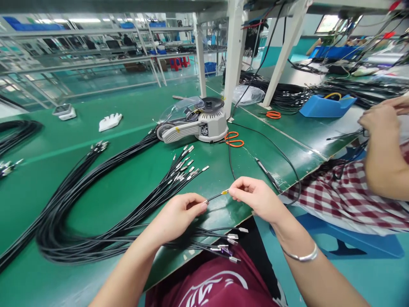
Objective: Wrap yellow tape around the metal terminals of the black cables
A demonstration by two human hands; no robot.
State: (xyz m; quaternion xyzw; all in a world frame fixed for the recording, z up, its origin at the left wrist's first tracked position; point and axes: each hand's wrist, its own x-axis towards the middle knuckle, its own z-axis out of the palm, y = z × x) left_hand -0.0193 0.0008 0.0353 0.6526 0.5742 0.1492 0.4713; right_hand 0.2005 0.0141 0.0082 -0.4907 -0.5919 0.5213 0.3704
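My left hand [179, 213] is closed, pinching a thin black cable [214, 197] just behind its end. My right hand [255, 197] is also closed, its thumb and forefinger pinched on the cable's tip, where a small yellow piece [225, 192] shows. Both hands hover over the near edge of the green table [128, 187]. A big looped bundle of black cables with metal terminals [105, 230] lies under and to the left of my left hand. More terminal ends [187, 168] fan out just beyond my hands.
A grey tape dispenser [200, 121] stands mid-table with orange scissors [234, 139] beside it. A white glove [110, 121] and a small white device [64, 111] lie far left. A co-worker in a checked shirt [348, 196] sits at right, hands [380, 117] raised. A blue tray [326, 105] and cable piles sit behind.
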